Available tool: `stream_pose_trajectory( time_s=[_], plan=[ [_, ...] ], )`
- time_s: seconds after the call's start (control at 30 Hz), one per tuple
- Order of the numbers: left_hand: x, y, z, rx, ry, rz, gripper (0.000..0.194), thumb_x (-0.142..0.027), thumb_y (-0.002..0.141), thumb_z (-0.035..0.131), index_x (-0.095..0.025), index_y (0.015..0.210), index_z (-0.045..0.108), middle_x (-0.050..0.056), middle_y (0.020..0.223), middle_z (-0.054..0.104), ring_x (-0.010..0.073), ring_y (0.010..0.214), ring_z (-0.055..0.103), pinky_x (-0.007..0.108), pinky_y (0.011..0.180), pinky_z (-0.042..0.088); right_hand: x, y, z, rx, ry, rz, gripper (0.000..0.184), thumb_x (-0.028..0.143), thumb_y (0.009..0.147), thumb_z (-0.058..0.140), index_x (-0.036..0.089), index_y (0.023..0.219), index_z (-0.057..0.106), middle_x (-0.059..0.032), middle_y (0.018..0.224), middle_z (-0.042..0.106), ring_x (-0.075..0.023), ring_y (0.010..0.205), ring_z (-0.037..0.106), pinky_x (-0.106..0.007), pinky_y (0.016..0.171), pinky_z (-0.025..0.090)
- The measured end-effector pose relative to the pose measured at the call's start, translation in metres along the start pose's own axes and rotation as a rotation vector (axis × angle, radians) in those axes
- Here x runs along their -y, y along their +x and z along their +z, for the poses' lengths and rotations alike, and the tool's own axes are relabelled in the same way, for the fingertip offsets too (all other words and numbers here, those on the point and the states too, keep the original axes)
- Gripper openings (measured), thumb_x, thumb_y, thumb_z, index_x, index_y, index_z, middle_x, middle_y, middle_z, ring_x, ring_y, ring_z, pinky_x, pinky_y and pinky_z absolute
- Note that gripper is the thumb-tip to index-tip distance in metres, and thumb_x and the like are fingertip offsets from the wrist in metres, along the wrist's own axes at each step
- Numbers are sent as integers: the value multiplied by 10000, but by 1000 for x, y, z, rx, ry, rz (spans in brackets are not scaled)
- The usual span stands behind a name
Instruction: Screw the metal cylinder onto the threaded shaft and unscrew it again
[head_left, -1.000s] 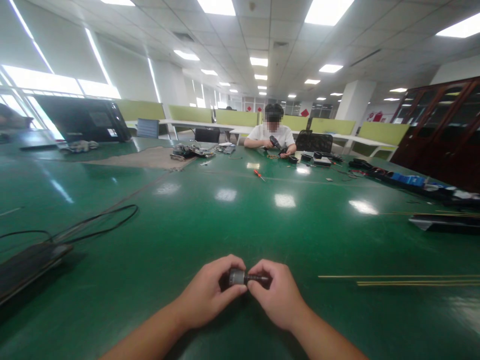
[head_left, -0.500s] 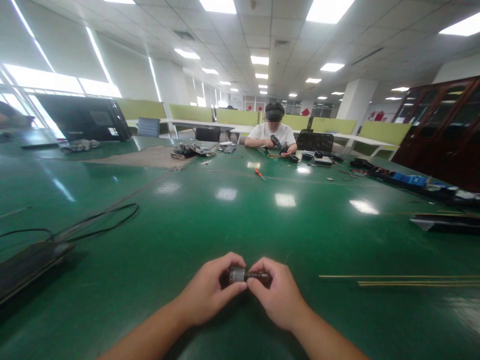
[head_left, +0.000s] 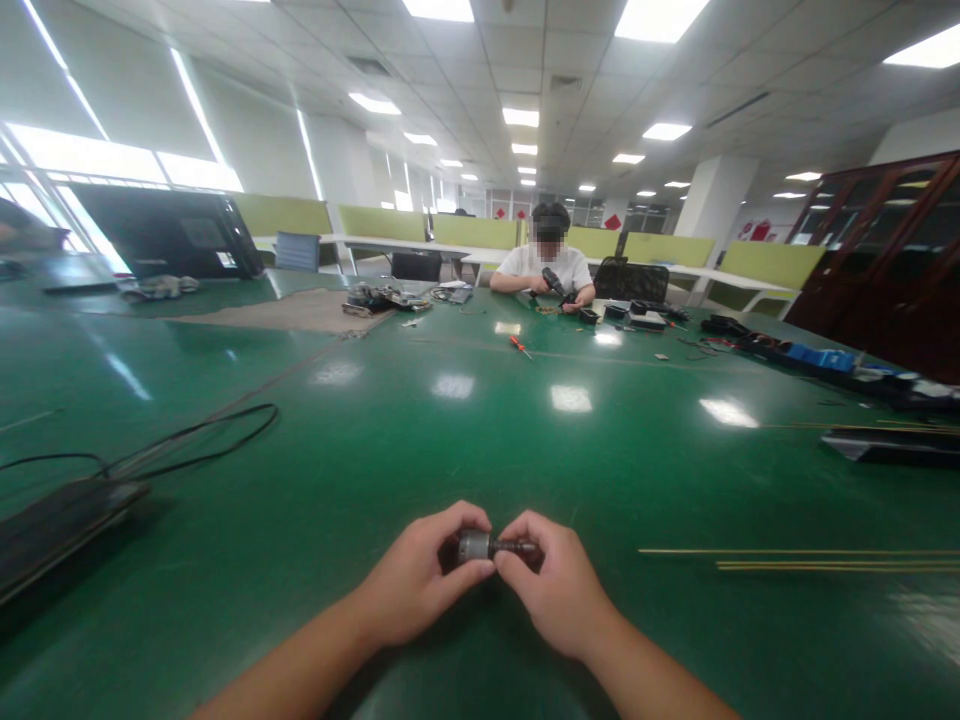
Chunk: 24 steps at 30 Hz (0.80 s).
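My left hand [head_left: 424, 570] is closed around a grey metal cylinder with a dark, stepped shaft [head_left: 474, 546], its thumb below and fingers above. From the right, my right hand [head_left: 551, 580] pinches the shaft end of the same part between thumb and fingers. The part lies sideways, low over the green table [head_left: 510, 450]. The fingertips of both hands nearly meet at the middle of the part. The far tip of the shaft is partly covered by my right hand.
Thin brass-coloured rods [head_left: 825, 567] lie at the right. A dark flat device [head_left: 67, 525] with a black cable [head_left: 225, 455] is at the left. An orange screwdriver [head_left: 519, 346] lies farther off. Across the table sits a person [head_left: 546, 265] holding a dark tool.
Both hands stay in nearly the same place on the part. The shaft in my right fingers looks slightly turned or shifted. The view has barely moved.
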<state>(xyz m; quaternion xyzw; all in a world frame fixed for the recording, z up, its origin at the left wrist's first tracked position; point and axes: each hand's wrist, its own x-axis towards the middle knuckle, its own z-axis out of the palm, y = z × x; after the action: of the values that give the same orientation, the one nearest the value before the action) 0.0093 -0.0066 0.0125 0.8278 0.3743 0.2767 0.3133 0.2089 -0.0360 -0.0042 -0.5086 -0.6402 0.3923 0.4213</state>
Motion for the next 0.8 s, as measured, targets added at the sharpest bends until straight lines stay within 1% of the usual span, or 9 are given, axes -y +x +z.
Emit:
stream_pose_trajectory(
  time_s=[0.37,0.8],
  plan=[
    [2,0,-1,10,8,0,216,-382,934,610,-212,1066,592,2,931,633,171,822,588,269,746,434,0,1,0,0,-4,16,42,198,812,621,179,776,629,29,662,606,-125,597,534,-225,579,384],
    [2,0,-1,-8,11,-2,214,-368,923,621,-216,1071,598,-2,925,645,174,824,602,269,757,446,0,1,-1,2,-7,10,102,240,833,626,186,748,609,37,640,581,-126,593,523,-225,571,369]
  ],
)
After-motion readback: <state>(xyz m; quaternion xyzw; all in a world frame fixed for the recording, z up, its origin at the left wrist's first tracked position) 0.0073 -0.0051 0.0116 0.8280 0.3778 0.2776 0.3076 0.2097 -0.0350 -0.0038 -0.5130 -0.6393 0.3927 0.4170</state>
